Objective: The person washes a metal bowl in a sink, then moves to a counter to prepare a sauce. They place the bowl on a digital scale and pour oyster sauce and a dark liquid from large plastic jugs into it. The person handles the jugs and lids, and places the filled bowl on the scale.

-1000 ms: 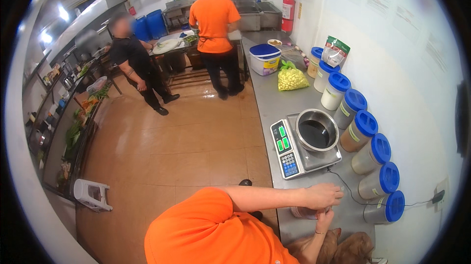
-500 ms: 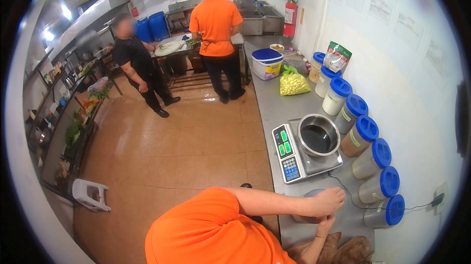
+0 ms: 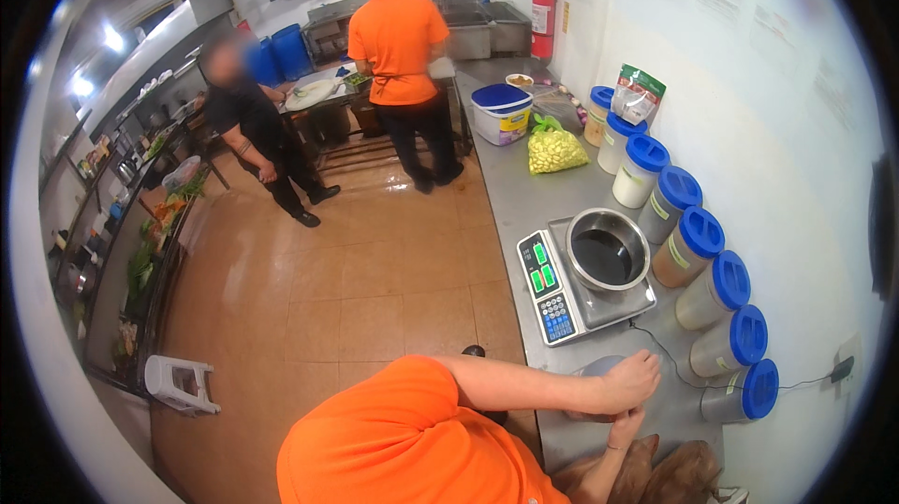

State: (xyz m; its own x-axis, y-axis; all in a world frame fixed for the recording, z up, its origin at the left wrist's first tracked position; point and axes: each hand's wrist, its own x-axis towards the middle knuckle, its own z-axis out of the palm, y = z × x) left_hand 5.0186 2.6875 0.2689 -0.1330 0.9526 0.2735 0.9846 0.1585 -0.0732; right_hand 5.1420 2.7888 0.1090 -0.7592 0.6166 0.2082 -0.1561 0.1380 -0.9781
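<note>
My left arm reaches across the steel counter (image 3: 534, 176), and my left hand (image 3: 632, 380) is closed, its fingertips bunched together. Just below it, my right hand (image 3: 626, 429) is also closed, close against the left wrist. What the fingers hold is hidden. A rounded, greyish, see-through container (image 3: 599, 366) sits partly behind my left forearm, its contents out of sight. Beyond my hands stands a digital scale (image 3: 599, 303) with lit green displays. On its plate rests a round metal pot (image 3: 574, 256) of dark liquid.
Several blue-lidded jars (image 3: 719, 293) line the wall, with a black cable (image 3: 693, 382) nearby. Farther along are a bag of pale yellow pieces (image 3: 554, 150) and a white tub (image 3: 502, 117). Brown bags (image 3: 679, 481) lie near my right forearm. Two people (image 3: 398, 50) (image 3: 245, 111) stand across the room.
The view has shifted slightly. Both my hands stay closed and close together above the counter, with little visible movement. The pot and scale stay as they were.
</note>
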